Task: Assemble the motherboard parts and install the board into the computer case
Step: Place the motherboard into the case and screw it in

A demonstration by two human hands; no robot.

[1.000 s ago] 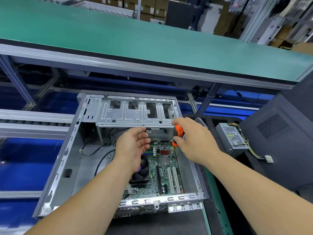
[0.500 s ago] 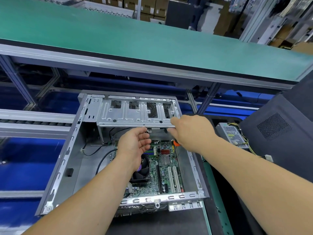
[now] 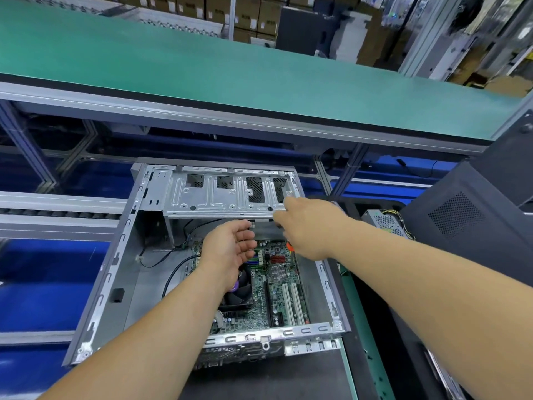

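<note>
Board (image 3: 277, 284) already seated in case (image 3: 115, 255). Left hand (image 3: 230, 249) held slack and empty above the fan (image 3: 239, 293). Right hand (image 3: 305, 226), an orange-handled tool (image 3: 290, 246) clasped underneath, is stretched toward the drive cage (image 3: 225, 197), probably for fastening.

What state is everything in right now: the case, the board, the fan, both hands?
Computer case: side open, lying flat.
Motherboard: seated inside the case.
Cooler fan: on the board, partly hidden by the left arm.
Drive cage: empty, at the case's far end.
Left hand: open, hovering over the board.
Right hand: gripping an orange-handled screwdriver, mostly hidden.
</note>
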